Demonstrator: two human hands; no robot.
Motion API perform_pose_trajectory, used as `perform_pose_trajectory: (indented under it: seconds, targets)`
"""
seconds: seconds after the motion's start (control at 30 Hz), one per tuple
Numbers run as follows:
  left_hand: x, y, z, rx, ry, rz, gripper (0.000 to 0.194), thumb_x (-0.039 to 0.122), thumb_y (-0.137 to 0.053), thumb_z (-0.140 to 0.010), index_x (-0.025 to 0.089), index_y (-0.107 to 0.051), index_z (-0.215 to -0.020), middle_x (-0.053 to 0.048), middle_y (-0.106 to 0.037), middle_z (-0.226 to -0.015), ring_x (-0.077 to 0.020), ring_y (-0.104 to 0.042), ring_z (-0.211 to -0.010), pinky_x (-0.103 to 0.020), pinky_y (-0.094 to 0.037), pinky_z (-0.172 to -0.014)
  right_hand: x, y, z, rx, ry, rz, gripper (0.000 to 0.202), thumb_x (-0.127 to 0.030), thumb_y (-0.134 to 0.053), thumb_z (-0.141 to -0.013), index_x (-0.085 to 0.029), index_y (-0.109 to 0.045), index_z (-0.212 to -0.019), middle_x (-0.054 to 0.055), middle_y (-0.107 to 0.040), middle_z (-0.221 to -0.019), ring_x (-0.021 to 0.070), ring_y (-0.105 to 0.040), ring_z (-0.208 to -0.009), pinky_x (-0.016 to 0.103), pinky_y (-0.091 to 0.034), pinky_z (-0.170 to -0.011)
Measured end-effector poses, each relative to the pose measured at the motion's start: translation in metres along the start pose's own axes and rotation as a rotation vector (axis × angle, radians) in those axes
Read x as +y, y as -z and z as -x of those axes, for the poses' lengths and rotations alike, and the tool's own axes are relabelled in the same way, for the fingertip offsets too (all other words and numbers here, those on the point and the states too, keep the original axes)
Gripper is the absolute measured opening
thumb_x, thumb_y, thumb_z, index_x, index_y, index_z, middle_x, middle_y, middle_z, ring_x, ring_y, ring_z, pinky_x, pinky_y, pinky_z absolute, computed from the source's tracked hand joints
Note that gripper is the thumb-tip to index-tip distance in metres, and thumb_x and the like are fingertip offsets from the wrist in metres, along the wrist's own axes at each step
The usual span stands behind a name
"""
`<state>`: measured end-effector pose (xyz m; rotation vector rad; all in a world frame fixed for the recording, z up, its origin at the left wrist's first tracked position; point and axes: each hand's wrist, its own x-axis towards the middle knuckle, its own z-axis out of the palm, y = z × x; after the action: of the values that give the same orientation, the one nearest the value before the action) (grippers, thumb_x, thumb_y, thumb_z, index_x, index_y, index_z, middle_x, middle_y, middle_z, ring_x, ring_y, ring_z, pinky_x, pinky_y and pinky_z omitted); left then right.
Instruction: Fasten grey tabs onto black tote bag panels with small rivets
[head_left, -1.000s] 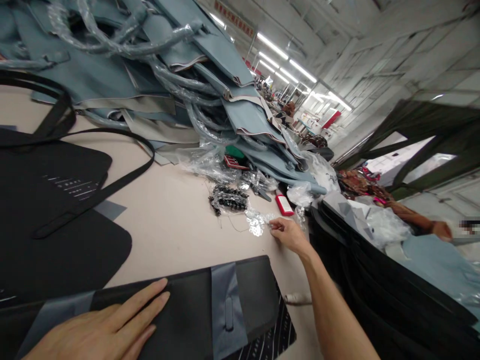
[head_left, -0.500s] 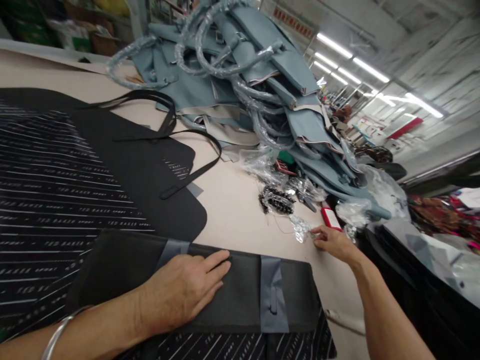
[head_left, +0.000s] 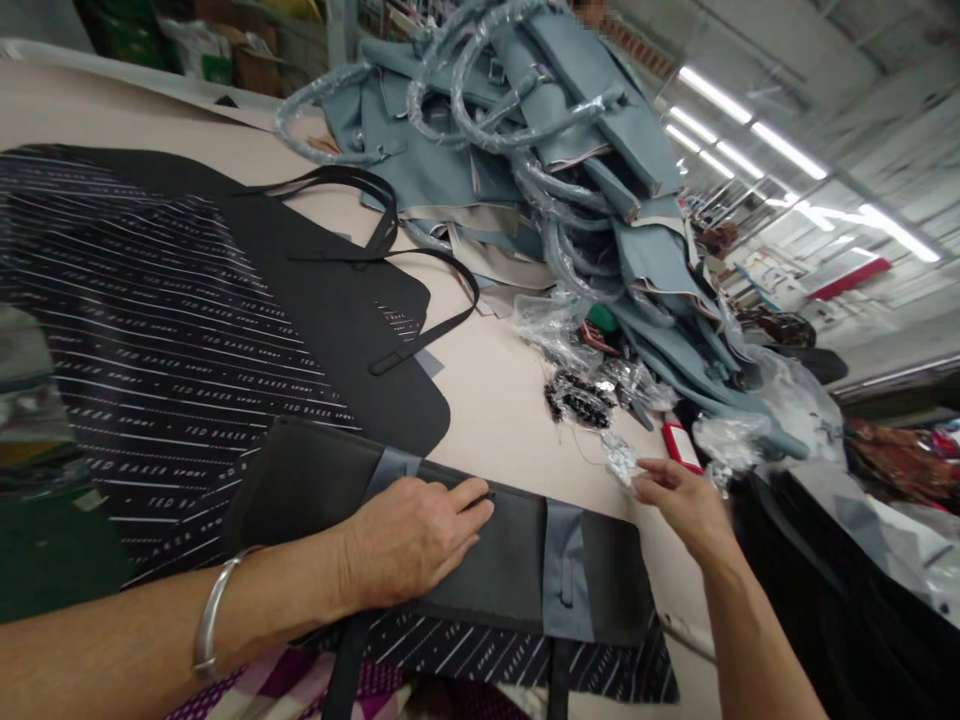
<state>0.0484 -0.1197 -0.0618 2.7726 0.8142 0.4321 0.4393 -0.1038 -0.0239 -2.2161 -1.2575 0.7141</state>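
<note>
My left hand (head_left: 420, 535) lies with its palm down on a black panel (head_left: 502, 560), fingers stretched toward its upper edge. Grey-blue strips (head_left: 568, 565) cross that panel. My right hand (head_left: 679, 500) is at a small crumpled silvery packet (head_left: 619, 460), its fingertips pinched at the packet's right edge; what is between them is too small to make out. Under and beyond the panel spreads a black lining with white printed lines (head_left: 217, 350), joined to black material with two thin straps (head_left: 450, 320).
Blue-grey bags (head_left: 480, 170) with plastic-wrapped handles are heaped at the back. A black bundle of small parts (head_left: 581, 400), clear plastic and a red-and-white object (head_left: 681, 447) lie near my right hand. Black material (head_left: 817, 590) is piled at the right.
The view has shifted, so the table and bags appear farther right, and more of my left forearm shows. My left hand still rests on the panel; my right hand remains at the packet.
</note>
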Motion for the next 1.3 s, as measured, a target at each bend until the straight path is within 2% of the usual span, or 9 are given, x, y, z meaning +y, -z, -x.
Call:
perform_pose_trajectory:
  seconds: [0.07,0.2,0.37,0.73,0.87,1.1,1.17,1.23,1.3]
  targets:
    - [0.000,0.001,0.000,-0.022,0.001,0.008,0.027,0.025,-0.050,-0.098,0.020,-0.060,-0.123,-0.006,-0.063,-0.131,-0.0196,-0.069,-0.071,-0.038,-0.058,-0.059,-0.031,-0.028,0.027,-0.062,0.022,-0.178,0.044,-0.040,-0.082,-0.060,-0.018,-0.070,-0.095,0.004,-0.072,-0.080,0.0197,-0.068,-0.071,0.033,-0.055,-0.073]
    - [0.001,0.003,0.001,-0.047,0.010,0.016,0.029,0.027,-0.048,-0.100,0.020,-0.059,-0.126,-0.007,-0.062,-0.132,-0.0204,-0.070,-0.072,-0.039,-0.058,-0.060,-0.083,-0.088,0.075,-0.349,0.071,-0.400,0.041,-0.044,-0.086,-0.061,-0.017,-0.071,-0.087,0.002,-0.070,-0.070,0.0157,-0.065,-0.064,0.030,-0.053,-0.067]
    - [0.001,0.002,0.001,-0.039,0.010,0.011,0.030,0.029,-0.044,-0.101,0.019,-0.059,-0.126,-0.007,-0.063,-0.130,-0.0202,-0.069,-0.071,-0.038,-0.056,-0.058,-0.096,-0.122,0.090,-0.490,0.102,-0.375,0.034,-0.040,-0.081,-0.070,-0.016,-0.070,-0.090,0.001,-0.069,-0.070,0.0145,-0.064,-0.064,0.028,-0.051,-0.064]
    - [-0.001,0.002,-0.001,-0.041,0.008,0.037,0.021,0.027,-0.048,-0.099,0.019,-0.059,-0.115,-0.003,-0.065,-0.116,-0.0192,-0.065,-0.065,-0.038,-0.049,-0.051,-0.103,-0.127,0.086,-0.474,0.143,-0.109,0.019,-0.034,-0.066,-0.071,-0.018,-0.068,-0.081,0.000,-0.066,-0.067,0.0142,-0.058,-0.061,0.028,-0.048,-0.059]
    - [0.000,0.002,0.000,-0.026,0.012,0.029,0.026,0.028,-0.047,-0.099,0.017,-0.057,-0.121,-0.006,-0.064,-0.123,-0.0189,-0.065,-0.067,-0.038,-0.050,-0.053,-0.101,-0.130,0.083,-0.466,0.139,0.010,0.018,-0.030,-0.061,-0.070,-0.019,-0.070,-0.081,0.000,-0.068,-0.068,0.0151,-0.060,-0.061,0.027,-0.048,-0.056]
    - [0.001,0.002,0.001,-0.021,-0.016,-0.036,0.034,0.027,-0.047,-0.100,0.015,-0.055,-0.130,-0.009,-0.063,-0.131,-0.0186,-0.068,-0.070,-0.037,-0.053,-0.056,-0.102,-0.132,0.088,-0.482,0.104,-0.083,0.025,-0.034,-0.067,-0.072,-0.018,-0.069,-0.091,0.001,-0.067,-0.068,0.0166,-0.062,-0.060,0.029,-0.052,-0.055]
    - [0.001,0.002,0.000,-0.017,-0.017,-0.044,0.034,0.026,-0.047,-0.100,0.015,-0.055,-0.131,-0.008,-0.062,-0.134,-0.0187,-0.069,-0.072,-0.037,-0.054,-0.058,-0.097,-0.117,0.097,-0.384,0.164,-0.169,0.032,-0.040,-0.068,-0.076,-0.018,-0.068,-0.100,0.000,-0.067,-0.067,0.0181,-0.065,-0.061,0.032,-0.055,-0.061]
    - [0.001,0.003,-0.001,-0.016,-0.024,-0.049,0.034,0.026,-0.049,-0.099,0.015,-0.056,-0.130,-0.008,-0.061,-0.138,-0.0187,-0.070,-0.072,-0.037,-0.055,-0.058,-0.082,-0.090,0.107,-0.134,0.229,-0.199,0.036,-0.046,-0.068,-0.080,-0.020,-0.068,-0.105,0.003,-0.070,-0.073,0.0204,-0.068,-0.068,0.035,-0.057,-0.070]
    - [0.001,0.003,-0.002,-0.022,-0.028,-0.055,0.034,0.025,-0.052,-0.097,0.015,-0.057,-0.129,-0.008,-0.060,-0.139,-0.0187,-0.070,-0.072,-0.037,-0.055,-0.058,-0.051,-0.055,0.115,0.137,0.243,-0.073,0.037,-0.051,-0.066,-0.081,-0.023,-0.070,-0.105,0.008,-0.074,-0.093,0.0251,-0.071,-0.084,0.041,-0.057,-0.083]
